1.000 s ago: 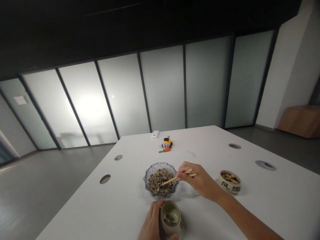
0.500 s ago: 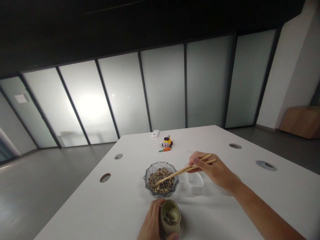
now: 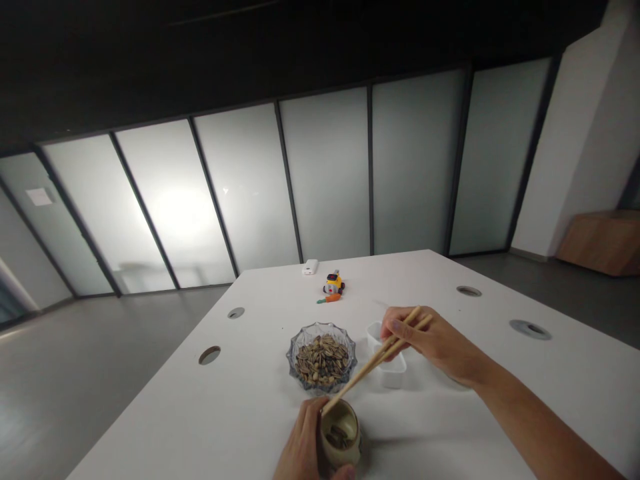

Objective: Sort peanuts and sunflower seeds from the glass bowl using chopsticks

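Wooden chopsticks: pinched by right fingers.
Cup: clasped by left fingers, tips at its rim.
Seeds: apparently being transferred; steady aim required.

Near the far edge of the white table lies a small white device; nearer stands a yellow and grey toy vehicle, with an orange carrot (its green end points left) just in front. Beyond are frosted glass panels, a pale sheet on the leftmost.
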Demonstrator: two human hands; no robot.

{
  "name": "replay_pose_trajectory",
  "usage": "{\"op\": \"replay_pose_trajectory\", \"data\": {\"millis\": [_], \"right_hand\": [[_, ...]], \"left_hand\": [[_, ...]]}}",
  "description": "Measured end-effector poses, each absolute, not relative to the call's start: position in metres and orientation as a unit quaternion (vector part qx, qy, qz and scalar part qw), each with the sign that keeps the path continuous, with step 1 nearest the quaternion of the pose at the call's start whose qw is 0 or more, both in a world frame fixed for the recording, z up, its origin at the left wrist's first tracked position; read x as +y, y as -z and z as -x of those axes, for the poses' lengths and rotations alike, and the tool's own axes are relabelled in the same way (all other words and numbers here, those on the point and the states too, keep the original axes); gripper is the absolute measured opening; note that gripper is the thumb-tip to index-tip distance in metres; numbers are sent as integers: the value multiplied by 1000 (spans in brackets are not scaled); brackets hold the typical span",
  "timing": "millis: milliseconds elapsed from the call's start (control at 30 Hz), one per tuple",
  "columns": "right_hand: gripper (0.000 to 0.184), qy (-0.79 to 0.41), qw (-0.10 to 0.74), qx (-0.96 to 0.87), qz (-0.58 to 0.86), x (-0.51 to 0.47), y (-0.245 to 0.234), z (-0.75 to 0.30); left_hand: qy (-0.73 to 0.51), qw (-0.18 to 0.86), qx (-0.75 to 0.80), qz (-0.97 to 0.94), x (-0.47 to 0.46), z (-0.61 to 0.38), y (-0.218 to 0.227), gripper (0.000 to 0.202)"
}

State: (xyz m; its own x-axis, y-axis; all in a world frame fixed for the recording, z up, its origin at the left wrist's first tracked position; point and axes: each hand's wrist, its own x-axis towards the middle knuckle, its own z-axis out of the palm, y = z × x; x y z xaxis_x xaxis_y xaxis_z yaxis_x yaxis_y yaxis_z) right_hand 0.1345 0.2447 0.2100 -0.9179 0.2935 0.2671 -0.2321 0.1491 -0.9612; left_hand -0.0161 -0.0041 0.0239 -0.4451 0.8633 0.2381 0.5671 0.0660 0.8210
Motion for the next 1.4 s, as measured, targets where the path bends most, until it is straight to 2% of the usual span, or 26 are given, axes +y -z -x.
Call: {"op": "replay_pose_trajectory", "data": {"millis": [133, 367, 1400], "right_hand": [[51, -609, 282, -740, 44, 233, -193, -118], [41, -460, 313, -830, 31, 216, -165, -103], [44, -457, 324, -828, 21, 211, -154, -98]], "left_hand": [[-461, 149, 711, -510, -4, 17, -23, 80], [-457, 144, 706, -521, -5, 20, -16, 80], [-459, 151, 711, -511, -6, 19, -20, 81]]}}
